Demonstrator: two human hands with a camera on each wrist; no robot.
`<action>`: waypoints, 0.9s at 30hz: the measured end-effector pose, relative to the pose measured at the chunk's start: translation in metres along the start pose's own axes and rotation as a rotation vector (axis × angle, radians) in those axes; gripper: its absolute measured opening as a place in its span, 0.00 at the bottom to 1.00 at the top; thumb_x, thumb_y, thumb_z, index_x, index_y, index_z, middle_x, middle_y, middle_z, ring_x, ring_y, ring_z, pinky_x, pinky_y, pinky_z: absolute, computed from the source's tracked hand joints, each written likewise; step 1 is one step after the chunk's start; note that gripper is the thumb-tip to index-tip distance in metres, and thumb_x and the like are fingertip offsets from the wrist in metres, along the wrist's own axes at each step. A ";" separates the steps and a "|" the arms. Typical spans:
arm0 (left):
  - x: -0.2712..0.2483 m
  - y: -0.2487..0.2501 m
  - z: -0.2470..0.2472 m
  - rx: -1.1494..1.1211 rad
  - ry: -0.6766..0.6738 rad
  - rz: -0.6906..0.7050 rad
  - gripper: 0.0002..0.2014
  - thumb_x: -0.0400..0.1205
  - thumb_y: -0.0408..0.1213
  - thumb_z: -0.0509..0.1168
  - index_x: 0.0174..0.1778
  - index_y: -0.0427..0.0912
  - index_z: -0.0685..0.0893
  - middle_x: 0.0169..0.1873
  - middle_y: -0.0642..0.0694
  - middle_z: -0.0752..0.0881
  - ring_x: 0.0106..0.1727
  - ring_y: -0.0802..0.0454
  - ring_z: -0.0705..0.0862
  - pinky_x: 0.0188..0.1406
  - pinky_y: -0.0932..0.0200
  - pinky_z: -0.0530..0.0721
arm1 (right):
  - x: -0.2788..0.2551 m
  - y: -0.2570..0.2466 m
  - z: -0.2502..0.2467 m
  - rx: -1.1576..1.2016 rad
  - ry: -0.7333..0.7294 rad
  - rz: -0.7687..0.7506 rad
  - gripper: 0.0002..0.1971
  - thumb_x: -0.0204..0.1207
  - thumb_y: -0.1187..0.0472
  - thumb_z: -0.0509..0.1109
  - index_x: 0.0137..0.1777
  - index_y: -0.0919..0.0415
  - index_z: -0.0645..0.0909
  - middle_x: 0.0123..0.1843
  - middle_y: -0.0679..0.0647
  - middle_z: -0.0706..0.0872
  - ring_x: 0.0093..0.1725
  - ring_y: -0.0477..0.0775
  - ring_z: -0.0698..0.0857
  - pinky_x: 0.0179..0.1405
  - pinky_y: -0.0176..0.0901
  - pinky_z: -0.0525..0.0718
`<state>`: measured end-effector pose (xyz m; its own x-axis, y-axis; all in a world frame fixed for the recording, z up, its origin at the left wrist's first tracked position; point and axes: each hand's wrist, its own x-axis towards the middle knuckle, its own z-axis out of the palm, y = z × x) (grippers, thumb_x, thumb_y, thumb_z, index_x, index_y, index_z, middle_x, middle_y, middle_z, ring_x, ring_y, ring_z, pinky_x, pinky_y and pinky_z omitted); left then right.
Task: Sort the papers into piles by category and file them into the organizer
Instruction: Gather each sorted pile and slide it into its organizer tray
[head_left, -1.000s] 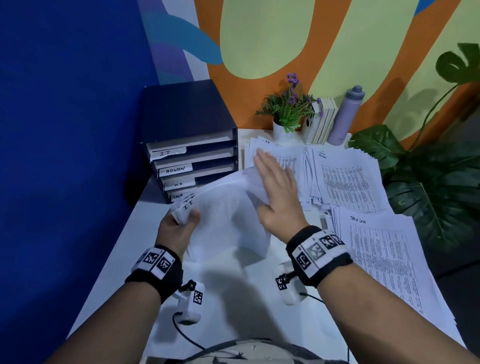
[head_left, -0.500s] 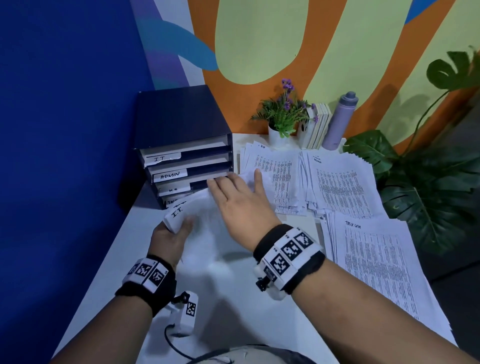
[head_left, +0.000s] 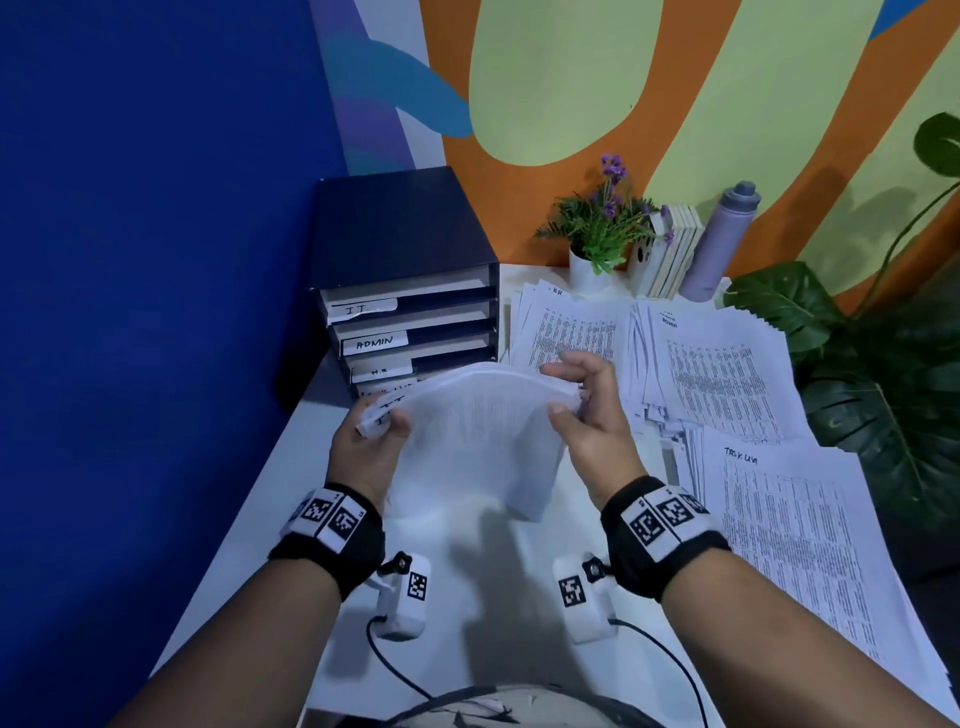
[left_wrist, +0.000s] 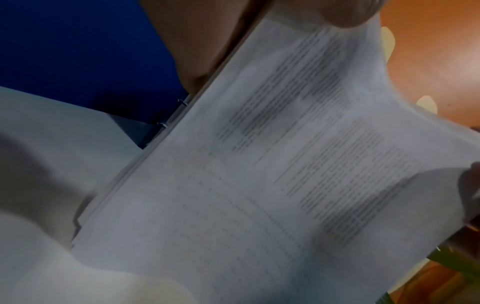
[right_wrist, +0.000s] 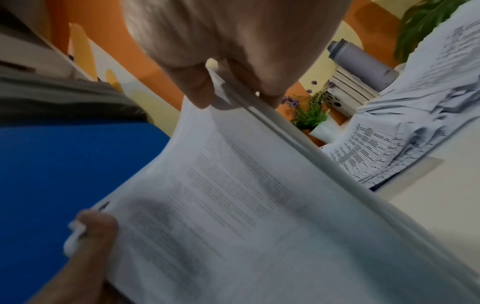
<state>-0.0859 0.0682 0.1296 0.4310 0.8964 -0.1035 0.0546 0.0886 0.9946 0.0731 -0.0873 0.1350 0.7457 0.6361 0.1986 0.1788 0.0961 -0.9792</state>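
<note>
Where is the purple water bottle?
In the head view the purple water bottle stands at the back of the table against the orange wall, just right of the row of books and beside the flower pot.

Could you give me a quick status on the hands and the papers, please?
Both hands, left and right, grip one stack, bowed, lifted before the organizer. Three piles wait on the table. Slots unobstructed.

Held stack (head_left: 470, 441): thin matt white paper, print showing through, flexing in an arch. Organizer (head_left: 400, 244): matt dark-blue board shell, paper labels. Table (head_left: 467, 623): smooth white surface, giving a soft sheen. Bottle (head_left: 719, 244): matt lilac finish. Wrist bands (head_left: 332, 525): black cloth.
</note>
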 end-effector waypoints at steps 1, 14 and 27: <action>-0.001 0.000 0.000 0.000 0.025 0.010 0.37 0.53 0.77 0.67 0.52 0.59 0.78 0.55 0.54 0.82 0.55 0.54 0.81 0.41 0.70 0.75 | -0.003 0.005 0.001 -0.020 -0.026 0.001 0.26 0.70 0.71 0.61 0.64 0.44 0.74 0.61 0.44 0.81 0.65 0.47 0.78 0.75 0.59 0.72; 0.004 0.020 0.028 -0.164 0.296 0.114 0.13 0.79 0.47 0.69 0.55 0.49 0.76 0.44 0.64 0.76 0.32 0.85 0.75 0.28 0.85 0.71 | -0.013 0.007 -0.002 -0.096 -0.128 -0.131 0.25 0.63 0.75 0.60 0.58 0.50 0.77 0.61 0.53 0.80 0.64 0.45 0.78 0.66 0.37 0.73; 0.009 0.014 0.019 -0.085 0.303 0.152 0.02 0.81 0.41 0.63 0.44 0.53 0.80 0.40 0.58 0.81 0.40 0.65 0.79 0.42 0.66 0.75 | -0.009 0.020 0.007 0.104 -0.076 0.110 0.27 0.68 0.66 0.62 0.60 0.33 0.70 0.60 0.46 0.75 0.55 0.49 0.78 0.59 0.50 0.77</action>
<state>-0.0637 0.0691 0.1422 0.1407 0.9892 0.0412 -0.0703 -0.0315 0.9970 0.0651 -0.0857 0.1128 0.7059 0.7025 0.0901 0.0283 0.0992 -0.9947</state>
